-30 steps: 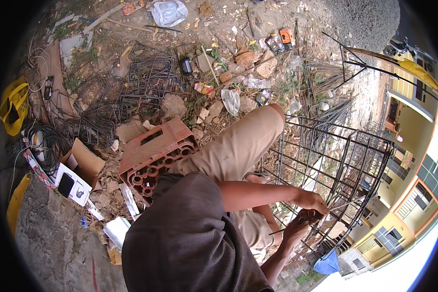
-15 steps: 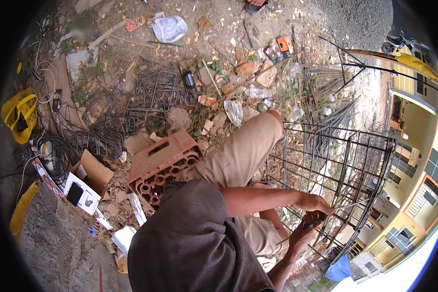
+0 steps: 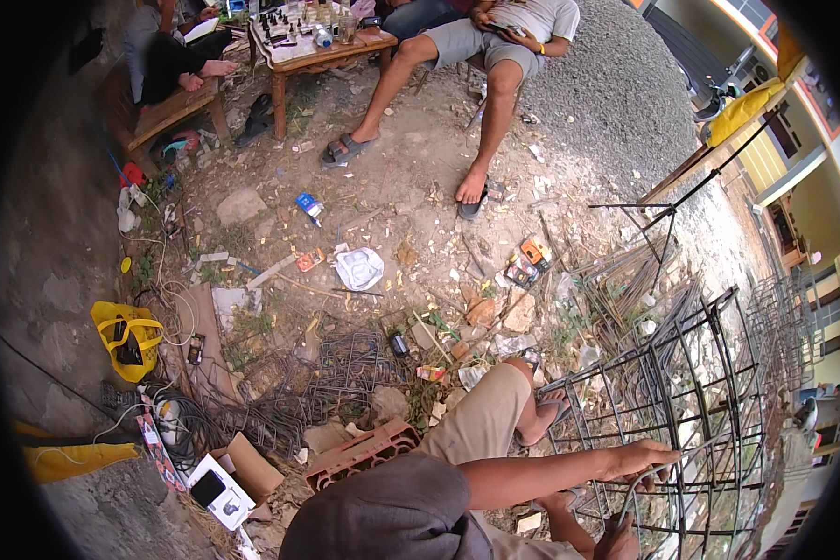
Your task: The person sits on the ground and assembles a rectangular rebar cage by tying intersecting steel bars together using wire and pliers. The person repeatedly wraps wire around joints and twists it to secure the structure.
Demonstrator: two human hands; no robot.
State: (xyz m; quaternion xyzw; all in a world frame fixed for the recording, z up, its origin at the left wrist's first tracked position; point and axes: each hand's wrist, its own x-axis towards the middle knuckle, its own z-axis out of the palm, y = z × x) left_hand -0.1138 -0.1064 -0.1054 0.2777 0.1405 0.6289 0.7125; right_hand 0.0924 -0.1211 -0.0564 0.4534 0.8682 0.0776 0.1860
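Observation:
A cage of tied steel reinforcing bars (image 3: 674, 387) rises at the right, in front of my bent knees. My left hand (image 3: 646, 458) reaches across to it, its fingers closed around a thin steel rod (image 3: 709, 442) that runs into the cage. Below it, near the lower edge, is my right hand (image 3: 616, 541). Its fingers look closed beside the cage bars, but what they hold is hidden. My dark sleeve (image 3: 383, 509) fills the lower middle, and my tan trouser leg (image 3: 481, 406) is beyond it.
A red hollow brick (image 3: 364, 453), an opened cardboard box (image 3: 252, 467) and a yellow bag (image 3: 126, 338) lie to the left. Loose bars (image 3: 625, 299) lie past the cage. Seated people surround a wooden table (image 3: 331, 54) with a chess set. A gravel heap (image 3: 616, 103) stands behind.
My view has tilted up, bringing in the table and the seated people. My hands, close together before, are now apart, the left one above the right at the cage.

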